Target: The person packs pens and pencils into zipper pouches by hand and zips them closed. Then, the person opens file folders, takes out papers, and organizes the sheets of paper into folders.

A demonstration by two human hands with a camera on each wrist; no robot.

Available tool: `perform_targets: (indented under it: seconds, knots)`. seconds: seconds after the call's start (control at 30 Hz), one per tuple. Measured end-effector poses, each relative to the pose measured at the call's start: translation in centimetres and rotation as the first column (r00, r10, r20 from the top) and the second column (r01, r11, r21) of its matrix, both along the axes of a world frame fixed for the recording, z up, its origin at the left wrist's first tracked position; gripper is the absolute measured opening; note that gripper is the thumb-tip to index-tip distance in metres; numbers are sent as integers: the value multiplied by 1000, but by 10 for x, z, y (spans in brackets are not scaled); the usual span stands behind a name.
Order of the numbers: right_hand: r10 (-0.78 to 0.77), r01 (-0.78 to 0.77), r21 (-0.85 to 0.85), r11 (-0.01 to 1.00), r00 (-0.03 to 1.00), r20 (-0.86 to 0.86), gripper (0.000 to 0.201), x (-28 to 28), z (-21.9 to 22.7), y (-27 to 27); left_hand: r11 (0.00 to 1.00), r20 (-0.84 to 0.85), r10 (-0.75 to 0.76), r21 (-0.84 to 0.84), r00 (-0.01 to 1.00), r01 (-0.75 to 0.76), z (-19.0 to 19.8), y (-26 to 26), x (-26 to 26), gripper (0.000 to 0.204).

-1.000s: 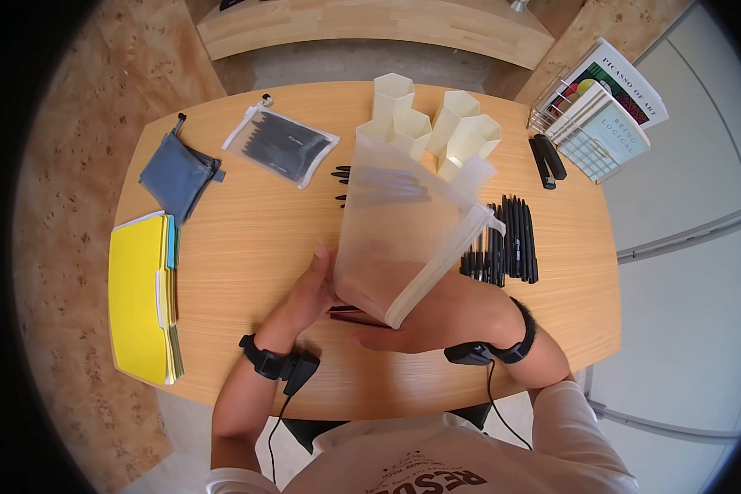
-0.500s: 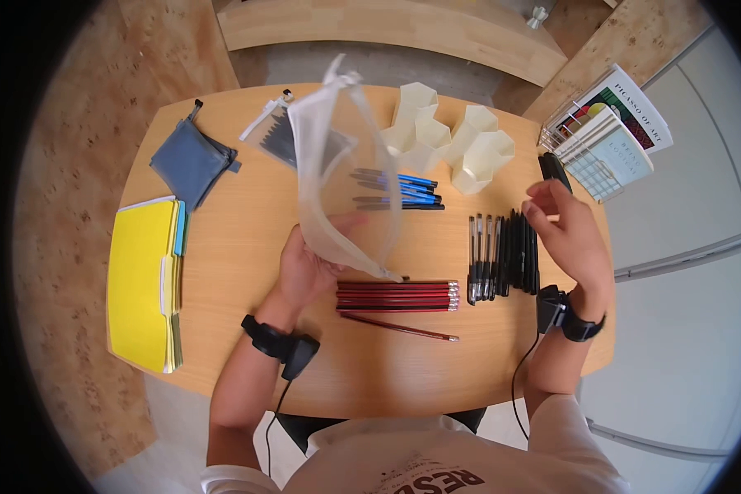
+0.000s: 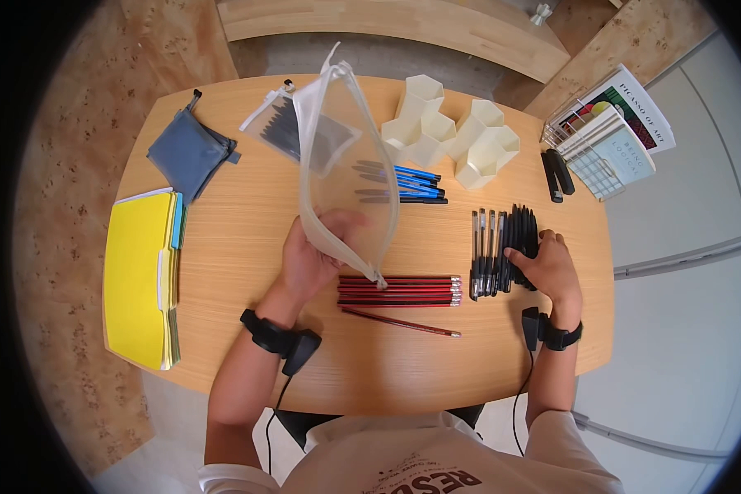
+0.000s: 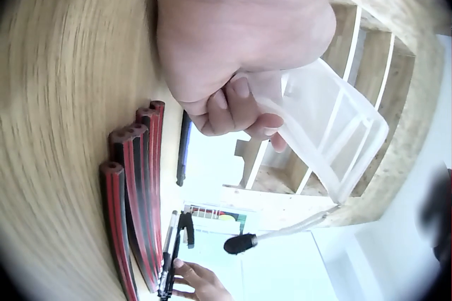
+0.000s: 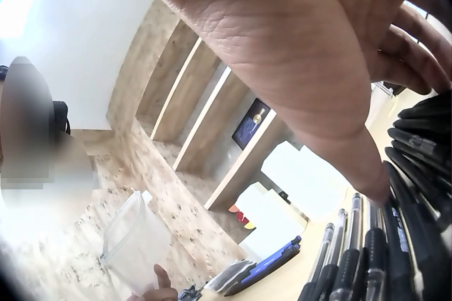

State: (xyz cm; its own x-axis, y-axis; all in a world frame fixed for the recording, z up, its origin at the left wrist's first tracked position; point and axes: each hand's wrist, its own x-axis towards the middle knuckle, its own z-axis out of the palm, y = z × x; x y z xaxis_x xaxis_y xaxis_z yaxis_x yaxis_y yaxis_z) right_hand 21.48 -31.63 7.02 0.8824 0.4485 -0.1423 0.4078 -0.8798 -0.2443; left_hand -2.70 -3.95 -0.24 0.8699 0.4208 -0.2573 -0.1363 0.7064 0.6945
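The left hand [image 3: 308, 257] holds a translucent zip pouch [image 3: 350, 198] with its mouth spread; in the left wrist view curled fingers [image 4: 236, 107] grip the pouch's edge [image 4: 325, 124]. At the right, the right hand [image 3: 551, 270] reaches round the row of black pens [image 3: 518, 247], thumb and fingers on either side of them. In the right wrist view the thumb [image 5: 353, 160] touches a black pen [image 5: 399, 237], beside clear-barrelled pens [image 5: 351, 258]. Red-and-black pencils [image 3: 399, 291] lie below the pouch, one apart from the others. Blue pens [image 3: 420, 185] lie behind it, partly seen through it.
Yellow folders [image 3: 140, 280] and a blue-grey pouch [image 3: 187, 152] lie at the left. A filled pen pouch [image 3: 275, 128] is at the back, cream hexagonal holders [image 3: 420, 123] beside it. A stapler [image 3: 552, 177] and a wire rack with books [image 3: 609, 156] stand at the right.
The right hand has left the pouch, swung out to the right and come down onto the black pens. The pouch, in the left hand, has turned upright with its mouth spread.
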Motion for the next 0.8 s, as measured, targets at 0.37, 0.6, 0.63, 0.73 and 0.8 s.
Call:
perform_targets:
  seconds: [0.37,0.6,0.63,0.73,0.8]
  knots:
    - [-62,62,-83,995,998,-3,75,10,-8,13,995,-37,59,-78,998,-62,4,-1,1,67]
    - [-47,53,-132,990,998,45,71,15,-17,14,996,60,-64,-63,996,67,-14,8,-6,68]
    - [-46,52,-132,990,998,46,71,18,-20,11,984,176,-113,-114,978,135,-29,14,-8,62]
    - [-38,42,-93,995,998,48,64,28,-32,4,961,329,-165,-159,930,226,-36,19,-8,57]
    - [-89,92,-25,995,992,90,58,32,-41,-2,955,366,-178,-161,914,251,-29,15,-6,57]
